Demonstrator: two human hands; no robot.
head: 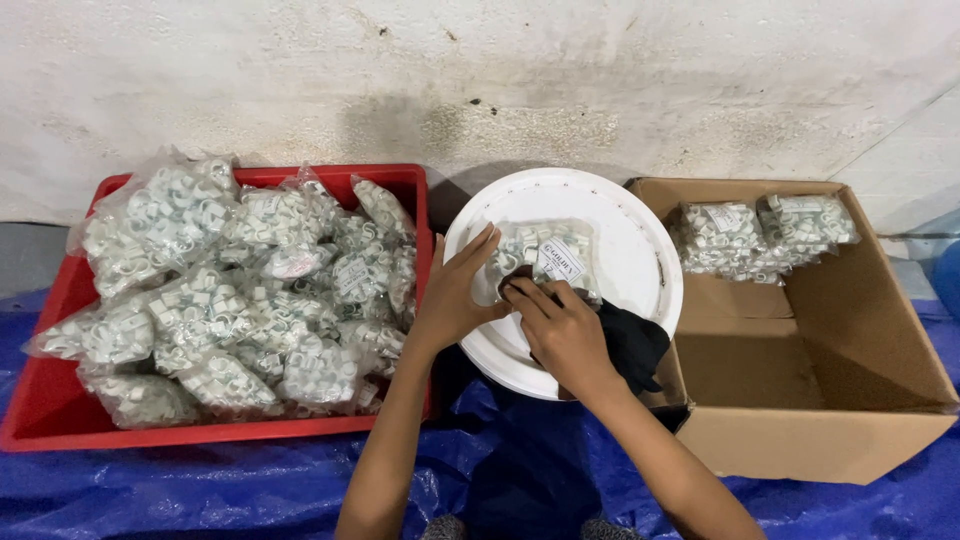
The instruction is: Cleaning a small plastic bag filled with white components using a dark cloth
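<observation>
Hands meet over 1 clear bag [545,255] of small white clips, which lies flat on a round white lid [640,240] right in front of you. Your left hand [455,295] presses its fingers spread on the bag's near-left edge, likely to pin it so it cannot slide on the smooth lid. Your right hand [562,330] comes in from the other side, wrist bent, fingers curled down onto the bag's near edge beside its white label; it looks like it is pinching the plastic, though you cannot tell from here how firmly. The 2 hands are close together, almost touching at the fingertips, both resting on the bag rather than lifting it.

Under your right wrist a black cloth [635,345] hangs off the lid's near-right edge.

Left of your left hand sits a red tray [50,400] heaped with many more bags [240,300] of the same clips, within easy reach of that arm. Right of your right hand stands an open cardboard box [830,420], mostly bare inside, with 2 filled bags [765,235] lying at its far end. Below your forearms a blue tarp [200,490] covers the surface, and both arms angle up and inward from the bottom edge of the view.
</observation>
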